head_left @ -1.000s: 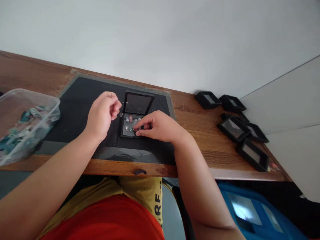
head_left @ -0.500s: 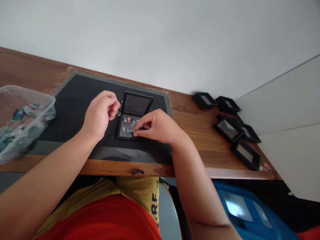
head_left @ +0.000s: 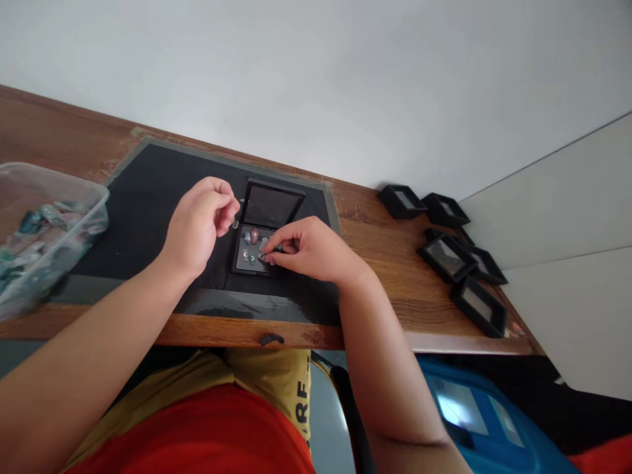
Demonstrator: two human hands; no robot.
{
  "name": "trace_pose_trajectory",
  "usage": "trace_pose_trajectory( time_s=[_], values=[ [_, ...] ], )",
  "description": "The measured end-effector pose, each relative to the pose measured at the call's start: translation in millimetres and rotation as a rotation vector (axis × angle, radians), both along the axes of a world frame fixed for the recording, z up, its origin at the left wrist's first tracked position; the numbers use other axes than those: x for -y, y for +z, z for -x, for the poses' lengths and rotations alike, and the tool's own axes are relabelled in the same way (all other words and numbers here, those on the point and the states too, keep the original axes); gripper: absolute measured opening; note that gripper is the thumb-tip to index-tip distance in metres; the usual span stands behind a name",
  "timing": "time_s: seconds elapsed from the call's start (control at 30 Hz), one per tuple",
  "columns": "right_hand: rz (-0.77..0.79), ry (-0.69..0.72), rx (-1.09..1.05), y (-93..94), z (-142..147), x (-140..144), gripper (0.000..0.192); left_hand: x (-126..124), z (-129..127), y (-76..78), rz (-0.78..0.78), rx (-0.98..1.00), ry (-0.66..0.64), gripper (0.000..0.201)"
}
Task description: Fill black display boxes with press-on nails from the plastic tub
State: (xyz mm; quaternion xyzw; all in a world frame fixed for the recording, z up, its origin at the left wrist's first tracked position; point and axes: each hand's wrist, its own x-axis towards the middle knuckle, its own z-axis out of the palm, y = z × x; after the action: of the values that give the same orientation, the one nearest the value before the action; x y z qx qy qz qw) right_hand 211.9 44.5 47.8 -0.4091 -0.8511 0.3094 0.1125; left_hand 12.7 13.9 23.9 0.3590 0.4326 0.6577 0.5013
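Since half a second ago the right hand (head_left: 311,249) has slid slightly left and farther over the case (head_left: 253,253), fingertips now nearer its middle; left hand (head_left: 200,220) barely shifted, camera tilted a little.

Table (head_left: 395,263) runs left to right against a plain wall. Black mat (head_left: 158,197) covers its middle, likely to keep small pieces from rolling and make them easy to see. Clear tub (head_left: 49,230) of greenish-blue bits sits at the left edge, within the left arm's reach. Five or six shut black cases (head_left: 447,253) are grouped far right, well apart from the work spot, out of the way.

The open case lies on the mat between the hands, lid (head_left: 271,205) propped up on the far side so the tray faces the person. Small stones (head_left: 254,236) lie on the tray, one pinkish, others greenish or pale.

Right fingers are narrow, pinched together at the tray's near right part, touching or gripping a tiny stone; too small to tell which. Left fingers are curled shut just left of the lid, above the mat; whether they hold something I cannot tell, though a small pale thing shows right beside them.
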Motion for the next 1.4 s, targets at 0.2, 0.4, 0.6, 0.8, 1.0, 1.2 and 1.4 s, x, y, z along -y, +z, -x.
trace_pose_trajectory(
  time_s=[0.2, 0.4, 0.6, 0.8, 1.0, 1.2, 1.4],
  values=[
    [-0.002, -0.010, 0.045, 2.2, 2.5, 1.2, 0.009, 0.8, -0.8, 0.3, 0.009, -0.003, 0.007, 0.007],
    [-0.004, 0.028, 0.074, 1.6, 7.0, 4.5, 0.012, 0.8, 0.9, 0.9, 0.024, 0.009, -0.012, 0.007],
    [-0.002, 0.036, 0.077, 0.7, 7.8, 5.1, 0.015, 0.5, 2.1, 1.6, 0.061, 0.069, -0.008, 0.008],
    [0.017, 0.033, 0.078, 1.4, 8.3, 5.6, 0.015, 0.4, -0.6, 4.8, 0.097, 0.005, 0.004, 0.012],
    [0.037, 0.053, 0.000, -0.4, 4.9, 3.7, 0.010, 6.5, 1.1, -6.2, -0.098, -0.300, 0.111, 0.009],
    [0.074, 0.006, -0.360, -8.8, 0.2, -3.8, 0.015, 17.3, 2.8, -13.1, -0.358, -0.837, 0.055, 0.013],
    [-0.076, -0.066, -0.471, -8.8, 1.8, -5.2, 0.013, 12.5, -0.4, -14.4, -0.250, -0.780, -0.059, 0.027]
  ],
)
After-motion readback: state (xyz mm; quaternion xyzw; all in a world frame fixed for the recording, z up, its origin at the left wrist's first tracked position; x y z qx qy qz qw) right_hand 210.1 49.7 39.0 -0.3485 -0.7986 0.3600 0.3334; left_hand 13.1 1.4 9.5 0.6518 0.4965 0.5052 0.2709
